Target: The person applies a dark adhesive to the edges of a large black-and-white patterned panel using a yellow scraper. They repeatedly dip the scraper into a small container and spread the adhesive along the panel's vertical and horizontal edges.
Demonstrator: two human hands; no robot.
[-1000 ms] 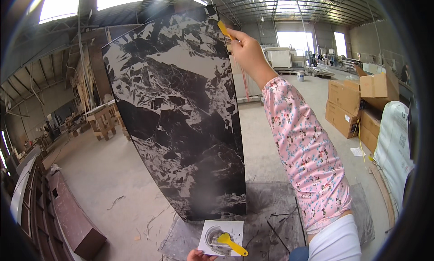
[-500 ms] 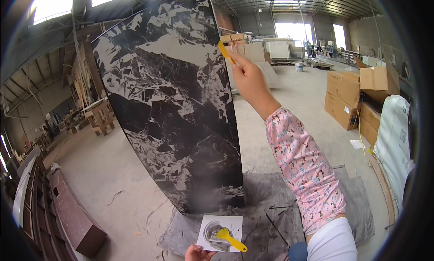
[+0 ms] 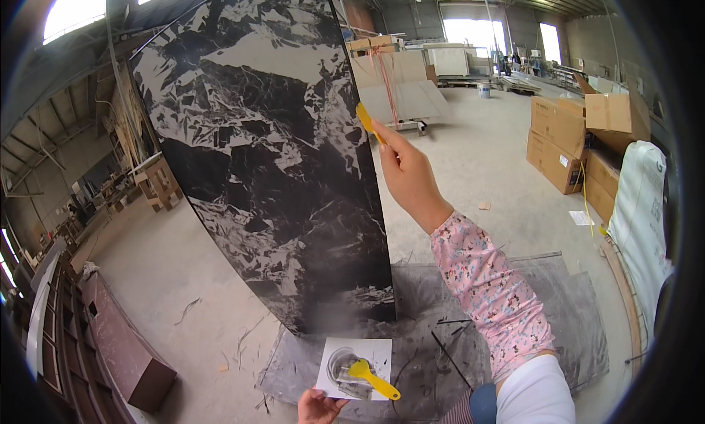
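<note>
A tall black slab with white veining (image 3: 272, 152) stands upright in front of me. My right hand (image 3: 402, 171), in a pink flowered sleeve, holds a small yellow scraper (image 3: 366, 121) against the slab's right edge, about halfway up. Low down, my left hand (image 3: 317, 407) grips a white square card (image 3: 374, 349). A blob of grey paste and a second yellow scraper (image 3: 372, 378) lie on that card.
A grey sheet (image 3: 565, 306) covers the floor under the slab. Cardboard boxes (image 3: 569, 134) are stacked to the right, beside a white wrapped bundle (image 3: 642, 204). A brown stone block (image 3: 117, 343) lies at lower left. Pale slabs on a rack (image 3: 400, 93) stand behind.
My right hand has slid the yellow scraper down the slab's right edge, from near the top to about mid-height. The left hand still holds the card.
</note>
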